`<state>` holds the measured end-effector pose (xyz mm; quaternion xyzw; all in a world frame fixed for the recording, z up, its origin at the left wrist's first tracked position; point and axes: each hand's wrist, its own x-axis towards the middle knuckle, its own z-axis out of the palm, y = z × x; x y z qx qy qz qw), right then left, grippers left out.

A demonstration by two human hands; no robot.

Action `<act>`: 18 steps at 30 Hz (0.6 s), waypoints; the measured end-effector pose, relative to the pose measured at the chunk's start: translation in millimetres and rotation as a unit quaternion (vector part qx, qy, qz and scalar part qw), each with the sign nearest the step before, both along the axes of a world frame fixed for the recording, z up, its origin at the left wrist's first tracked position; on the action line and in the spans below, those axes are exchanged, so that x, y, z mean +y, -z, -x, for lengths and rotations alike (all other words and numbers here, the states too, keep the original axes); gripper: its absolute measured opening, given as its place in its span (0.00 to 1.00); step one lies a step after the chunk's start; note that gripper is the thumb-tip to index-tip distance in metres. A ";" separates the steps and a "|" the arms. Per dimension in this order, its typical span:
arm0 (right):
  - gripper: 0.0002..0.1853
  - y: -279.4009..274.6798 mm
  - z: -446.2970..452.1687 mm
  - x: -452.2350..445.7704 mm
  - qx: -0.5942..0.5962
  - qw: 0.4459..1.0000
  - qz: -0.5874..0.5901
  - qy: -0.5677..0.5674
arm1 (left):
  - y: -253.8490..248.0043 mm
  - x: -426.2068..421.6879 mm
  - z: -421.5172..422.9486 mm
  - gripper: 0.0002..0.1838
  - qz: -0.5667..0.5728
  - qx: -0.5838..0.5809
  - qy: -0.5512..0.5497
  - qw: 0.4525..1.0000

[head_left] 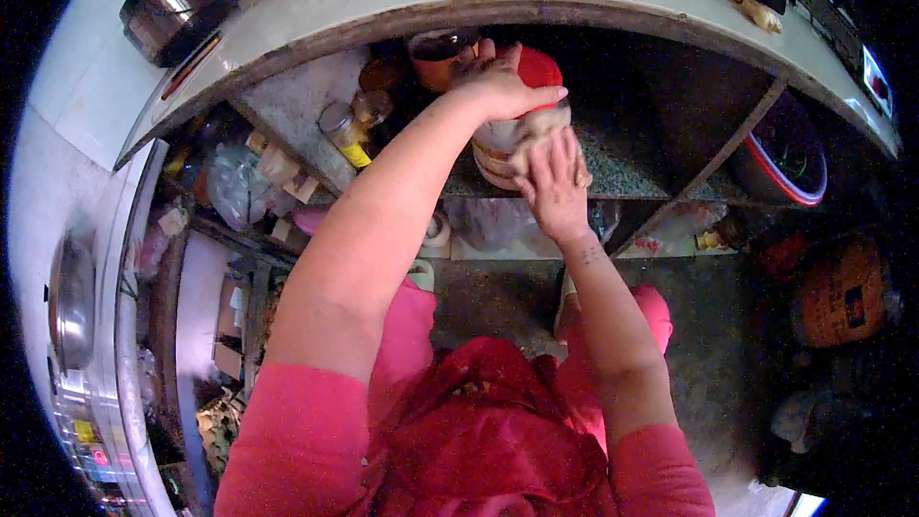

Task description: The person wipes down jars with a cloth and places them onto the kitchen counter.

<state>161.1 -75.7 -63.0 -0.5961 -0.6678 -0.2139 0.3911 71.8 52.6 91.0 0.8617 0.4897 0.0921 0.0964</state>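
Inside the open shelf under the counter stands a clear jar (pixel 491 161) with a red lid (pixel 542 75). My left hand (pixel 500 86) lies over the lid, its fingers and thumb gripping the edge. Against the jar's near right side is my right hand (pixel 555 177), fingers stretched and somewhat smeared by motion. A pale tan, crumpled thing that looks like a cloth (pixel 548 123) sits between these fingers and the jar. What the jar holds is mostly hidden by my hands. An orange-brown container (pixel 436 67) stands just left of the lid.
Left on the shelf, a small jar with a yellow label (pixel 347 136) is tilted. A divider (pixel 713 158) and a red-rimmed basin (pixel 799 193) are to the right. Above runs the counter edge (pixel 459 11), with a dark cooker (pixel 177 5) at the left. Plastic bags (pixel 493 223) fill the lower level.
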 end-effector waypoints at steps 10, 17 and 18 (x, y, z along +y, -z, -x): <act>0.36 16.1 -0.7 35.3 0.474 0.855 -0.025 -0.206 | 1.9 -0.3 0.6 0.62 0.028 -0.025 -0.001 0.999; 0.44 42.4 31.1 4.7 0.446 0.881 0.097 -0.125 | -14.6 -20.6 -1.1 0.62 -0.001 0.022 -0.024 0.999; 0.43 40.1 35.4 -0.9 0.425 0.892 0.127 -0.091 | -10.9 -17.4 -1.1 0.62 -0.006 0.021 -0.022 1.000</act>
